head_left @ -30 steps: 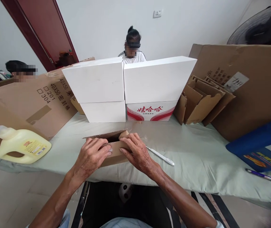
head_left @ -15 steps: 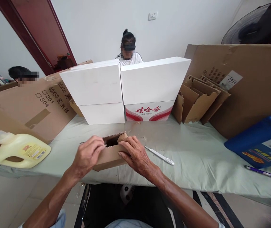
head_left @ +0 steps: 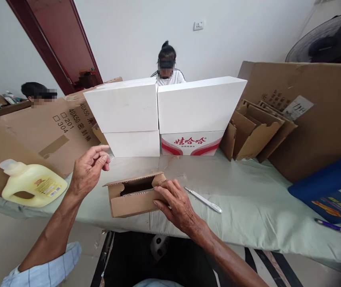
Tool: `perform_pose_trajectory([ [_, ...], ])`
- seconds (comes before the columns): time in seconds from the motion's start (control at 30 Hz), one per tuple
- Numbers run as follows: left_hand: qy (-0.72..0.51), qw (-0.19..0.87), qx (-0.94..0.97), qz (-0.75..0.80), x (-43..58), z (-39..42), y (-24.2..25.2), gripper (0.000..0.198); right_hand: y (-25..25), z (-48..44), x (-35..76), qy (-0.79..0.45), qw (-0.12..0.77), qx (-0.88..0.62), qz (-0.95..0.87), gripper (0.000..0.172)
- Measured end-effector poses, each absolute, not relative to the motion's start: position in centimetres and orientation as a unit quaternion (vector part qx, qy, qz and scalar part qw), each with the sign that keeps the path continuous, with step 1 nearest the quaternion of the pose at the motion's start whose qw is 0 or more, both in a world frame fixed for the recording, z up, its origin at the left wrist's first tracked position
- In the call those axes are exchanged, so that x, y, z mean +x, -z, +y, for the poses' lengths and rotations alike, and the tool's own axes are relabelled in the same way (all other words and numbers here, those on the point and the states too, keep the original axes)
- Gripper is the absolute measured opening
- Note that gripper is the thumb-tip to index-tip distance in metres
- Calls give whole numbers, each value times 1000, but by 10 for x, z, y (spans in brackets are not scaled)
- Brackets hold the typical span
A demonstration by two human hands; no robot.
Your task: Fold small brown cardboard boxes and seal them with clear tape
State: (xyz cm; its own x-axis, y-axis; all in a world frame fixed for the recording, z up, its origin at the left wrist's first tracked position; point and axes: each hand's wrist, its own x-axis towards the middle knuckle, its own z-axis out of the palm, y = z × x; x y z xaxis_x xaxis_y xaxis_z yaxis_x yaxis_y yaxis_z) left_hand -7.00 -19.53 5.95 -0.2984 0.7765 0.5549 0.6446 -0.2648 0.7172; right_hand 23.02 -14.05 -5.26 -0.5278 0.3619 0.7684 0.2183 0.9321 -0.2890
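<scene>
Brown corrugated cardboard box (head_left: 134,195) lies lower centre on the pale green tabletop (head_left: 248,195), its top flap not yet closed, the right hand (head_left: 176,201) resting flat on its corner, the left hand (head_left: 88,171) hovering empty and loosely open.

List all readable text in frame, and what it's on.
"娃哈哈": red, on the lower white case; the line beneath is too small.
"40X50 密封": leaning cardboard sheet; last character unclear.
"201": same sheet, beside a tick box.
"304": likewise.
Too small: yellow jug label, white sticker, blue pack label.
small carton under right hand: no print visible.
</scene>
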Motion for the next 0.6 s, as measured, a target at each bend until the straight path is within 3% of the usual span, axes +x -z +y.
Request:
perform_pose_trajectory([
  [0.07, -526, 64, 590, 609, -78, -189, -57, 26, 53, -142, 231, -76, 458, -166, -870, 19],
  [0.43, -494, 77, 552, 668, -95, -173, -55, 21, 55, -144, 233, -88, 461, -163, -868, 23],
  [0.6, -463, 20, 563, 684, -98, -161, -59, 29, 56, -144, 233, -95, 459, -166, -868, 25],
])
